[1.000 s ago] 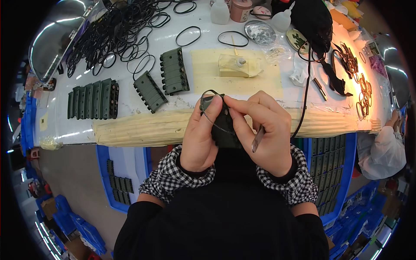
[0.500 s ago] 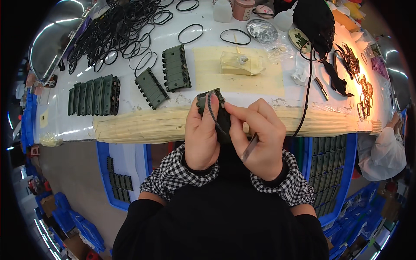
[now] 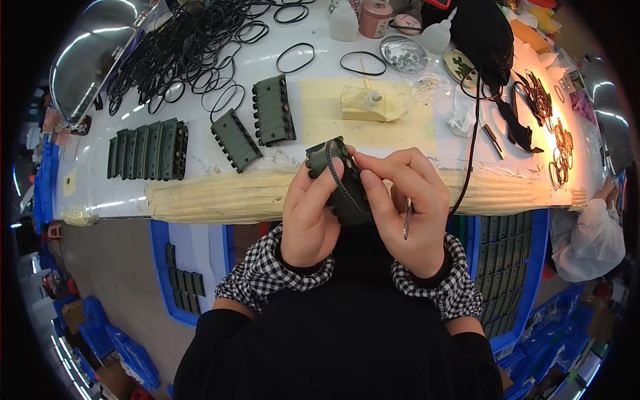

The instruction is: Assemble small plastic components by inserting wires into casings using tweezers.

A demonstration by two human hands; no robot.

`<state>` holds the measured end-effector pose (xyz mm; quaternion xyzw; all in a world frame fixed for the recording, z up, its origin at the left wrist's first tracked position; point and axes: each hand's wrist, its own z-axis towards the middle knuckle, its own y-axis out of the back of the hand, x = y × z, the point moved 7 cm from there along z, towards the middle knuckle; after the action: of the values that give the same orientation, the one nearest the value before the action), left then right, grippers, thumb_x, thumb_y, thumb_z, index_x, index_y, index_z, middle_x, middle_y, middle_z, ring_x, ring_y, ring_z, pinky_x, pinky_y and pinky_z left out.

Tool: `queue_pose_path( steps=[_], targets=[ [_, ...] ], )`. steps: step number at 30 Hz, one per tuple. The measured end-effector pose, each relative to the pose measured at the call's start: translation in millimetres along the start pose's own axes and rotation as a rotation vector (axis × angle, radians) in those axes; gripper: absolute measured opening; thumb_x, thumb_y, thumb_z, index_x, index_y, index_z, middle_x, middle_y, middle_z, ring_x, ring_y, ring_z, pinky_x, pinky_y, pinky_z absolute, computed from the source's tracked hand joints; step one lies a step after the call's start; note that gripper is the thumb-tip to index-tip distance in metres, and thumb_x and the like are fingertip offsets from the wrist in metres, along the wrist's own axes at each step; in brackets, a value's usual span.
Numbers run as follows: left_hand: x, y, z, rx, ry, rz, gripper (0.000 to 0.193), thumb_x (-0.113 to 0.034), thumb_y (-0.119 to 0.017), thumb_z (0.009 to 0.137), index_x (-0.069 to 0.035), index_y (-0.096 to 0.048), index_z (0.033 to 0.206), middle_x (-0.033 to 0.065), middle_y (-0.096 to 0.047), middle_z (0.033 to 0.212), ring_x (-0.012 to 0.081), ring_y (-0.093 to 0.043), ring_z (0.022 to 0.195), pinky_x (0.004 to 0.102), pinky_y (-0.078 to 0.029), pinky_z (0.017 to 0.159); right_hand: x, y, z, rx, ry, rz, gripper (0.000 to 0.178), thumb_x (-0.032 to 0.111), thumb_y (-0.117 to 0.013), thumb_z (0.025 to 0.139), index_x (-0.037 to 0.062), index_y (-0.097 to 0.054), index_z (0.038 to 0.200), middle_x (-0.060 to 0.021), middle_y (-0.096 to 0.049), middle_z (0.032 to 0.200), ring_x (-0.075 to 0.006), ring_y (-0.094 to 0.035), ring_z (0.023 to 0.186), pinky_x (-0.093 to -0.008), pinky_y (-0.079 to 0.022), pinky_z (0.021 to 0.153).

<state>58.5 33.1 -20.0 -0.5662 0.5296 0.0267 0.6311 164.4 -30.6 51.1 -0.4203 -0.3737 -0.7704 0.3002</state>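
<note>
My left hand [image 3: 309,223] is closed around a dark green toy tank hull [image 3: 353,189] with wheels along its side. A black toothed rubber track [image 3: 331,163] loops across the hull, under my left thumb. My right hand [image 3: 415,212] is closed, its thumb and forefinger pinching at the hull's right edge; what lies between the tips is hidden. A slim metal tool [image 3: 407,221], perhaps tweezers, is tucked in the same hand. Beyond, on the table, lie two separate green hulls [image 3: 236,140] and a row of several more hulls [image 3: 148,151].
A heap of black rubber tracks [image 3: 183,57] lies at the back left. A tape-wrapped block [image 3: 370,105] sits mid-table on yellow tape. Bottles and a black bag [image 3: 483,47] stand behind. Blue trays [image 3: 160,267] with green parts flank my lap. A co-worker's sleeve [image 3: 587,230] shows at right.
The hull and both hands have shifted slightly right. The metal tool in my right hand has turned to a steeper angle. The black track shows more clearly over the hull.
</note>
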Motion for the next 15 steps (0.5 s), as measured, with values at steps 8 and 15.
queue_pose_path(
  steps=[8,15],
  targets=[
    [-33,-10,-1,0.098,-0.502,0.650,0.027,-0.005,-0.063,0.089,0.000,-0.059,0.116,0.0081,-0.061,0.103,0.0159,-0.059,0.091,0.0271,-0.047,0.082,-11,10,6,0.023,-0.020,0.120,0.006,0.007,-0.068,0.087,0.0009,-0.066,0.088,-0.0020,-0.055,0.077,-0.0041,-0.040,0.052,-0.0215,-0.030,0.046],
    [-56,-33,-7,0.143,-0.898,1.189,0.033,0.007,-0.069,0.075,-0.002,-0.064,0.106,0.0110,-0.058,0.095,0.0252,-0.058,0.084,0.0319,-0.048,0.071,-20,3,7,0.109,-0.130,0.240,0.011,0.010,-0.068,0.087,0.0013,-0.063,0.083,0.0000,-0.055,0.075,-0.0015,-0.036,0.051,-0.0186,-0.028,0.044]
  ],
)
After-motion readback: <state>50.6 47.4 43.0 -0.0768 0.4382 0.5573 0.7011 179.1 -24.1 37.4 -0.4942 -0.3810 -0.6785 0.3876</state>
